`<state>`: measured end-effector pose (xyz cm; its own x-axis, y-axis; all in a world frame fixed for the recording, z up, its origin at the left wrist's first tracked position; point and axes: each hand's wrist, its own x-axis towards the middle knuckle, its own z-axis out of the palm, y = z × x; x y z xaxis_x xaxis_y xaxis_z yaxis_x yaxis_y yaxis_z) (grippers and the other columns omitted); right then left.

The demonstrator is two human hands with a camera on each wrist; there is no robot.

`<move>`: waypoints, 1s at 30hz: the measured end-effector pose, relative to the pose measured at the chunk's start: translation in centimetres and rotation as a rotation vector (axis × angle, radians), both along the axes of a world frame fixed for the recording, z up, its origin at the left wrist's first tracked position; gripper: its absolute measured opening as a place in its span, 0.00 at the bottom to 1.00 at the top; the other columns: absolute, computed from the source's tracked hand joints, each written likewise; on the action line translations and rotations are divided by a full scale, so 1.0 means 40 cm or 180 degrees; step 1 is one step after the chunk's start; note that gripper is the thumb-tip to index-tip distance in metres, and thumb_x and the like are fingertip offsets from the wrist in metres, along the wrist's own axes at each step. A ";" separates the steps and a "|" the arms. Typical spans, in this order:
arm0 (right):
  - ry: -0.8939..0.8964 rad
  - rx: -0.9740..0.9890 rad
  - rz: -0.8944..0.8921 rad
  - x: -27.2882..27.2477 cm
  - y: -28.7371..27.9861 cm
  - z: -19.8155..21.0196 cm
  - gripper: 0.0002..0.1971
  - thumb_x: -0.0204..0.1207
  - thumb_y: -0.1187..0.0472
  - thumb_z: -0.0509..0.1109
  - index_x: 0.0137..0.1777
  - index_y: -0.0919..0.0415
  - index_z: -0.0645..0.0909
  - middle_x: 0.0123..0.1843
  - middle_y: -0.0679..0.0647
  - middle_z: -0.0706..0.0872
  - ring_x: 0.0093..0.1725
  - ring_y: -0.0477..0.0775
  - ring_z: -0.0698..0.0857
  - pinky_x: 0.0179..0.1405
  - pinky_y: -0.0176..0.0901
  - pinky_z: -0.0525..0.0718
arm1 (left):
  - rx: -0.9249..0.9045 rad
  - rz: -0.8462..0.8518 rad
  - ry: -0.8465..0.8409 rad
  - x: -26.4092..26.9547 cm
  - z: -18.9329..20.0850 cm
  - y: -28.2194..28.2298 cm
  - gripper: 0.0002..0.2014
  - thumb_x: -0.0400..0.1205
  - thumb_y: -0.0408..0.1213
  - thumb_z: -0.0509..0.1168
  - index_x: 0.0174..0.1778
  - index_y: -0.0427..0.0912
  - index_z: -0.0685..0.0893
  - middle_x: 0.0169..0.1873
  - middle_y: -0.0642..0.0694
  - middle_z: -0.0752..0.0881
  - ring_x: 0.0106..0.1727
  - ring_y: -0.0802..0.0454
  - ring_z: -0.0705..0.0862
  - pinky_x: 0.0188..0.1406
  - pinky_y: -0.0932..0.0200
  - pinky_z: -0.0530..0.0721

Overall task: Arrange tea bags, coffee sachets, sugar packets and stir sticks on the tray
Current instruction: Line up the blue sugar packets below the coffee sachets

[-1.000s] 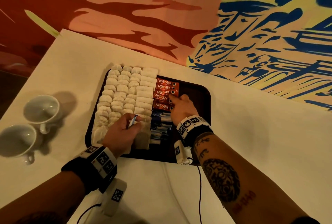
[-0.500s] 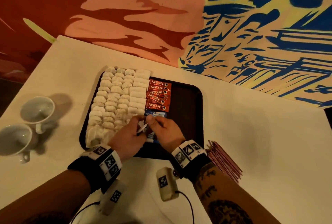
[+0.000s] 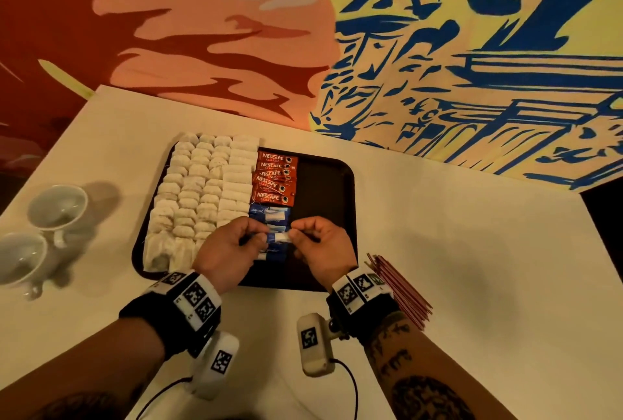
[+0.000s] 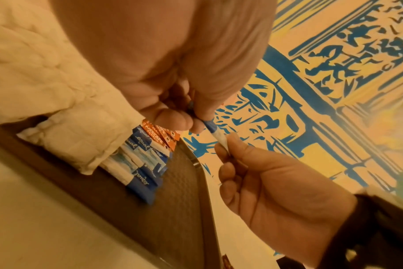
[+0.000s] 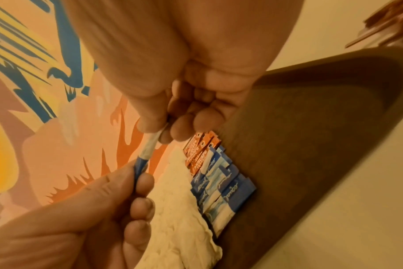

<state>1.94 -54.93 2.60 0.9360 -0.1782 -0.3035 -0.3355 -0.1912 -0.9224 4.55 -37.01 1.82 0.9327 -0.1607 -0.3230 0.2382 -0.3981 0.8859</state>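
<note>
A dark tray (image 3: 337, 180) holds rows of white tea bags (image 3: 202, 190) on its left, red coffee sachets (image 3: 274, 180) in the middle and blue sugar packets (image 3: 269, 215) below them. Both hands hover over the sugar packets and pinch one blue-and-white sugar packet (image 3: 278, 237) by its two ends. My left hand (image 3: 232, 247) pinches its blue end (image 4: 208, 125), my right hand (image 3: 320, 246) its white end (image 5: 157, 134). The packet is held above the tray. Red stir sticks (image 3: 401, 288) lie on the table right of the tray.
Two white cups (image 3: 57, 207) lie on the table's left side. The tray's right part (image 3: 323, 190) is bare. A painted wall (image 3: 438, 49) rises behind the white table (image 3: 472, 251).
My right hand left the coffee sachets and came down to meet the left hand. Both now hold one sugar packet stretched between them, over the blue packets.
</note>
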 end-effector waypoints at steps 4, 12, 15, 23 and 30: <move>0.0182 -0.0111 0.0095 -0.016 -0.017 -0.020 0.05 0.78 0.61 0.77 0.47 0.49 0.86 0.41 0.46 0.91 0.33 0.42 0.87 0.36 0.34 0.85 | 0.0045 0.0041 0.0061 -0.010 -0.005 -0.003 0.09 0.83 0.37 0.70 0.41 0.57 0.87 0.34 0.56 0.90 0.32 0.56 0.85 0.43 0.46 0.88; 0.1018 -0.0898 0.0476 -0.029 -0.013 -0.105 0.05 0.77 0.53 0.78 0.45 0.44 0.83 0.47 0.43 0.89 0.49 0.44 0.87 0.52 0.37 0.86 | 0.0912 0.0971 -0.0141 0.016 -0.045 0.117 0.06 0.83 0.42 0.65 0.52 0.57 0.85 0.47 0.49 0.87 0.46 0.50 0.84 0.52 0.55 0.79; 0.1236 -0.1001 0.0430 -0.028 0.012 -0.112 0.06 0.76 0.51 0.78 0.45 0.44 0.82 0.45 0.43 0.87 0.46 0.43 0.86 0.41 0.33 0.82 | 0.1402 0.1281 -0.0542 0.057 -0.059 0.169 0.10 0.81 0.38 0.66 0.57 0.50 0.87 0.58 0.38 0.85 0.60 0.34 0.80 0.62 0.42 0.79; 0.1481 -0.1369 0.0393 -0.007 0.038 -0.122 0.12 0.74 0.46 0.79 0.51 0.48 0.83 0.49 0.44 0.86 0.42 0.39 0.82 0.33 0.32 0.77 | 0.2128 0.1519 0.0243 0.127 -0.104 0.262 0.19 0.83 0.48 0.62 0.69 0.47 0.81 0.73 0.36 0.74 0.74 0.31 0.69 0.72 0.33 0.70; 0.1645 -0.1790 0.0514 0.021 0.033 -0.103 0.15 0.74 0.42 0.77 0.46 0.50 0.79 0.43 0.45 0.83 0.40 0.43 0.82 0.37 0.39 0.82 | 0.1766 0.1412 0.0420 0.124 -0.134 0.277 0.19 0.83 0.46 0.61 0.69 0.45 0.80 0.67 0.35 0.82 0.66 0.28 0.78 0.66 0.35 0.78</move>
